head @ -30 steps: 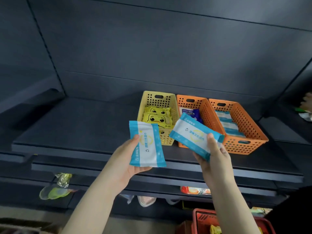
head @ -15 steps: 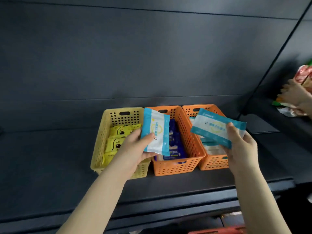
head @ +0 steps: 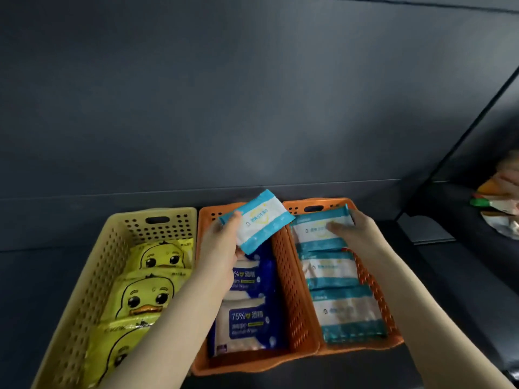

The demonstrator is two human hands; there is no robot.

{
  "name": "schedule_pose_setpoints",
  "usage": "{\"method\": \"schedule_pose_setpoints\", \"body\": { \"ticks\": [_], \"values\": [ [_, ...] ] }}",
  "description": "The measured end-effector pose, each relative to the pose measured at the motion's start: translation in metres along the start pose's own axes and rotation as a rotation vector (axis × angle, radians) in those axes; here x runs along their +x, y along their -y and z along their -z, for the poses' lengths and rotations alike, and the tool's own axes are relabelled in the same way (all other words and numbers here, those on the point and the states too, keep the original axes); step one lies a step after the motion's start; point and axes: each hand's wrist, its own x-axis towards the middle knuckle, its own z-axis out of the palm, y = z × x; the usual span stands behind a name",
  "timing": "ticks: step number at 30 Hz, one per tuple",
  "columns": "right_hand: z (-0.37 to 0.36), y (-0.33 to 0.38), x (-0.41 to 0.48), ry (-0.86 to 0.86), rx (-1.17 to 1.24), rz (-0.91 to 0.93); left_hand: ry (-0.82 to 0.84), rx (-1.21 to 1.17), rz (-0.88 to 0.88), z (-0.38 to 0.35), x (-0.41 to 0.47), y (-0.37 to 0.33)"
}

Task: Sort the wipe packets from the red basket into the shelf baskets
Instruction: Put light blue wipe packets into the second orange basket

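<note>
My left hand (head: 222, 248) grips a light-blue and white wipe packet (head: 257, 220) above the back of the middle orange basket (head: 292, 290). My right hand (head: 355, 233) holds a second light-blue packet (head: 320, 230) down at the far end of the right orange basket (head: 376, 287), on top of two matching packets (head: 345, 313). The middle basket holds dark-blue alcohol wipe packets (head: 247, 324). The yellow basket (head: 92, 287) on the left holds yellow duck packets (head: 146, 299). The red basket is out of view.
All three baskets stand side by side on a dark shelf (head: 42, 290) with a dark back panel behind. At the far right, another person's hand (head: 508, 181) handles colourful packages on the adjoining shelf.
The view has come closer to the baskets. My right hand has lowered its packet into the right orange basket. My left hand has carried its packet rightward over the middle basket.
</note>
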Motion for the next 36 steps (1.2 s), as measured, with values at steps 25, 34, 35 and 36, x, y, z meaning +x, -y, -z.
{"method": "schedule_pose_setpoints", "body": {
  "ticks": [25, 34, 35, 36],
  "values": [
    [-0.031, -0.046, 0.03, 0.042, -0.256, -0.021, 0.027, -0.055, 0.154, -0.005, 0.034, 0.017],
    [0.006, -0.014, 0.011, 0.002, -0.292, 0.036, 0.039, -0.052, 0.159, -0.006, 0.028, 0.014],
    [0.011, -0.014, 0.004, -0.001, -0.378, 0.013, 0.041, -0.038, 0.16, -0.007, 0.028, 0.015],
    [0.014, -0.015, -0.002, 0.014, -0.471, -0.017, 0.038, -0.029, 0.163, -0.007, 0.028, 0.014]
  ]
}}
